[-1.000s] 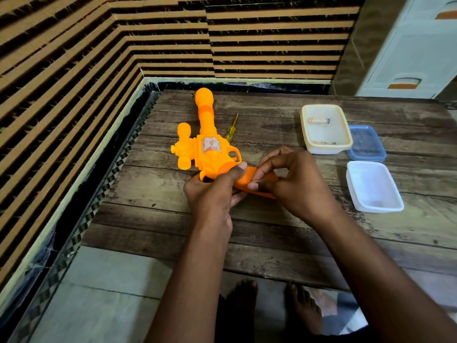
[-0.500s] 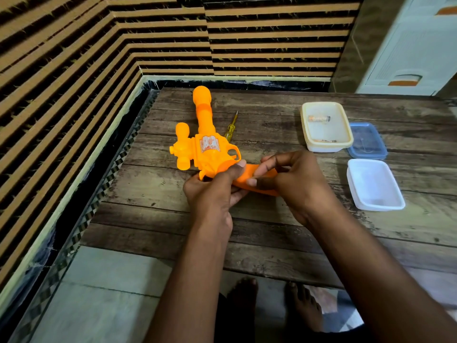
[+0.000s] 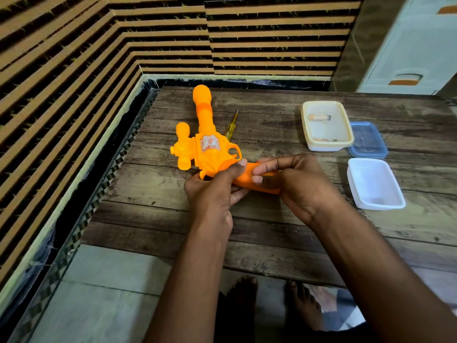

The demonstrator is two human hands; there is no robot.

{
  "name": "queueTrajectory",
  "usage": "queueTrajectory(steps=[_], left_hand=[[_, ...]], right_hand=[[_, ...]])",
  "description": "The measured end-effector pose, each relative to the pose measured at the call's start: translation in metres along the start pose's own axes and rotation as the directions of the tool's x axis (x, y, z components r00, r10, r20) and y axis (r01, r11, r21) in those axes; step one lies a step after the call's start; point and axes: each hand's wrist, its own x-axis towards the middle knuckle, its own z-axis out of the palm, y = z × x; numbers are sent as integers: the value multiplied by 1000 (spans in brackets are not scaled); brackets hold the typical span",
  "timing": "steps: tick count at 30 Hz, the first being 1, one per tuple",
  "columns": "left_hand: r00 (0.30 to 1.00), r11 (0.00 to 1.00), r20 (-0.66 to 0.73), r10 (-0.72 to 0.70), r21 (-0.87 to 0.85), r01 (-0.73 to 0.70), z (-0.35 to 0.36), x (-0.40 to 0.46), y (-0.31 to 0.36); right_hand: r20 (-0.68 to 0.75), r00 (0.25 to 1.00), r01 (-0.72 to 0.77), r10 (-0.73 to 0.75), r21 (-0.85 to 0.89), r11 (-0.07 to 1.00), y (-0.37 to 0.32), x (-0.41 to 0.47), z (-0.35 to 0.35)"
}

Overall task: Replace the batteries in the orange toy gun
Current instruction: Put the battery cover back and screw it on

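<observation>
The orange toy gun point(image 3: 206, 147) lies on the wooden table point(image 3: 153, 209) with its barrel pointing away from me. My left hand point(image 3: 214, 191) grips the gun where body meets handle, thumb on top. My right hand point(image 3: 296, 184) holds the orange handle point(image 3: 247, 178), with its fingertips pressed on the upper face. The battery compartment is hidden under my fingers. A cream tub point(image 3: 326, 126) at the back right holds two batteries point(image 3: 319, 118). A yellow screwdriver point(image 3: 231, 127) lies just right of the barrel.
A blue lid point(image 3: 367, 139) lies right of the cream tub. A white tub point(image 3: 374, 184) stands close to my right hand. Striped walls close off the left and back. My bare feet point(image 3: 272, 300) show below the table's near edge.
My right hand's fingers have shifted slightly along the handle, stretching further over its top. The gun and my left hand have barely moved.
</observation>
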Motion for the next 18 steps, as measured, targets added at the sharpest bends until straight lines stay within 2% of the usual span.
queueTrajectory(steps=[6, 12, 18], left_hand=[[1000, 1000, 1, -6, -11, 6, -1, 0, 2], [1000, 1000, 8, 8, 1, -8, -1, -1, 1], [1000, 1000, -4, -17, 2, 17, -1, -2, 4]], right_hand=[[63, 998, -1, -2, 47, 999, -1, 2, -4], [30, 996, 81, -79, -97, 992, 3, 6, -6], [76, 996, 58, -55, -37, 998, 7, 8, -10]])
